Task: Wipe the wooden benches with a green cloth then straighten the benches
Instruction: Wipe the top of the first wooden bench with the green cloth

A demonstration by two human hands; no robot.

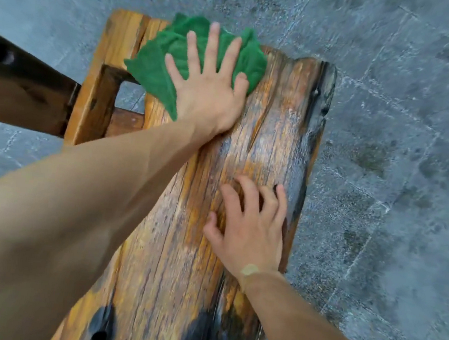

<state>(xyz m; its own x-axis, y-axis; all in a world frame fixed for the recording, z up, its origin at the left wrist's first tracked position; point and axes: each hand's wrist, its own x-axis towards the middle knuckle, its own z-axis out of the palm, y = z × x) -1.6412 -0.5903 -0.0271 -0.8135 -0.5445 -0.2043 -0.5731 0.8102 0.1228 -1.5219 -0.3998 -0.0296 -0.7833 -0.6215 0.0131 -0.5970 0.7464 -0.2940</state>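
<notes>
A wooden bench (pixel 274 136) with a worn, streaked plank top runs from the bottom of the view up to the middle. Near its far end lies a crumpled green cloth (pixel 156 67). My left hand (pixel 210 84) presses flat on the cloth with its fingers spread and straight. My right hand (pixel 250 228) rests on the bench top nearer to me, fingertips bent and touching the wood, holding nothing. The bench's leg frame (pixel 97 94) shows below the far left corner.
Grey stone paving (pixel 403 134) surrounds the bench on all sides. A dark brown wooden board (pixel 20 88), part of another piece of furniture, reaches in from the left edge and ends beside the bench's leg frame.
</notes>
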